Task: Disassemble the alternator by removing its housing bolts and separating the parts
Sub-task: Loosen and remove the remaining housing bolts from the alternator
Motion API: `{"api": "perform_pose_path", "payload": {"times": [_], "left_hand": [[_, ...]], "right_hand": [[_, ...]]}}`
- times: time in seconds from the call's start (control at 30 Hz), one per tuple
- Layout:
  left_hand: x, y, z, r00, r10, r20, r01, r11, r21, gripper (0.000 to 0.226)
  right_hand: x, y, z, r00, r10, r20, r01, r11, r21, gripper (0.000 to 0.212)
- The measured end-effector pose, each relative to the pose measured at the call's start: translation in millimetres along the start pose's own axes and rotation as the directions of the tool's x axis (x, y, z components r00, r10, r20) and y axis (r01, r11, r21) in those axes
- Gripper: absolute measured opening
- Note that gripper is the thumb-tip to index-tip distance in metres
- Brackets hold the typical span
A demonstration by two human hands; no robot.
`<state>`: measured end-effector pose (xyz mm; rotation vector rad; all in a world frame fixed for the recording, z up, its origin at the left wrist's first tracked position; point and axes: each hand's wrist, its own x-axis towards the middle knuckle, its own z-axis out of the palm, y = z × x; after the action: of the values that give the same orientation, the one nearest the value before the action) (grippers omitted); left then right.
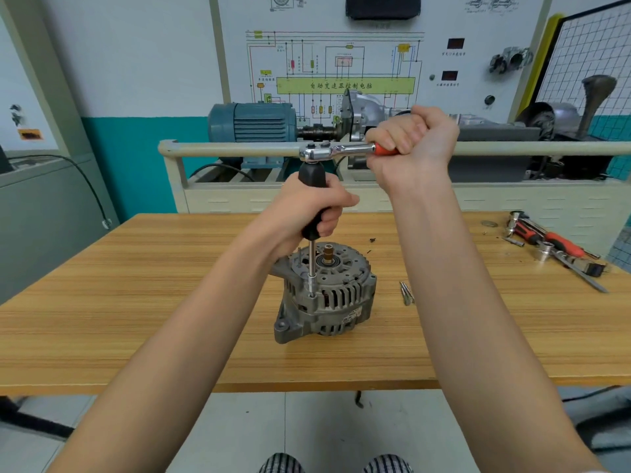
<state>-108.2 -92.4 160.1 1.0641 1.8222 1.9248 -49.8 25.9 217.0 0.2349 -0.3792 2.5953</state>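
Head: hands (411, 145) grip ratchet (336, 152), driver (312, 199) on alternator (324, 295).

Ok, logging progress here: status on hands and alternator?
Left hand grips driver handle; right hand grips ratchet. Bit on alternator housing bolt. Nothing obstructing.

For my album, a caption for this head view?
Right hand cranks a ratchet on a left-hand-steadied driver engaging an alternator bolt.
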Motion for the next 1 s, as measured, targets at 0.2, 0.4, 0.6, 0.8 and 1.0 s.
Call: {"api": "perform_pose_path", "payload": {"times": [0.2,0.4,0.6,0.8,1.0], "left_hand": [[8,-6,11,0.957,-0.017,-0.29,0.009,1.0,-0.029,0.041],[5,-13,17,0.899,0.112,-0.423,-0.057,0.988,0.14,0.035],[3,-7,-3,0.995,0.038,0.093,-0.027,0.993,-0.115,0.046],[11,-14,13,0.931,0.01,-0.366,-0.032,0.998,-0.053,0.041],[6,-13,10,0.966,0.045,-0.254,-0.047,0.999,-0.002,0.037]], "right_hand": [[-19,13,-2,0.965,-0.234,0.116,0.242,0.968,-0.07,0.053],[-16,8,-1,0.968,-0.223,0.113,0.233,0.969,-0.082,0.053],[3,-1,1,1.0,0.015,0.008,-0.015,1.0,-0.013,0.051],[-22,15,-1,0.954,-0.276,0.115,0.288,0.953,-0.099,0.049],[-18,5,-1,0.965,-0.242,0.106,0.252,0.963,-0.099,0.05]]}}
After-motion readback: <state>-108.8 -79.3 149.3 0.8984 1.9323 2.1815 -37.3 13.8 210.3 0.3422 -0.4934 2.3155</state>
